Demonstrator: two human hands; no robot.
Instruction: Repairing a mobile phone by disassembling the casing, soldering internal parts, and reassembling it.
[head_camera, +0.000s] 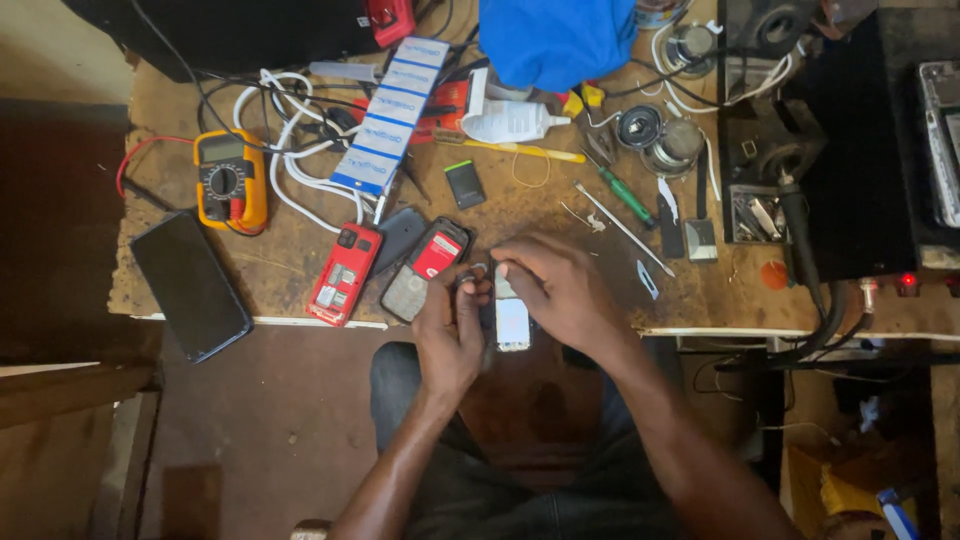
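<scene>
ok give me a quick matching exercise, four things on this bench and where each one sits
Things:
1. yellow multimeter
2. black smartphone
3. blue cloth
4. small white phone part

Places:
A. top middle of the bench
B. held between both hands at the near edge
C. far left, overhanging the near edge
D. left side, with red and black leads

Pairs: 1-D, 2-C, 3-A, 4-B
</scene>
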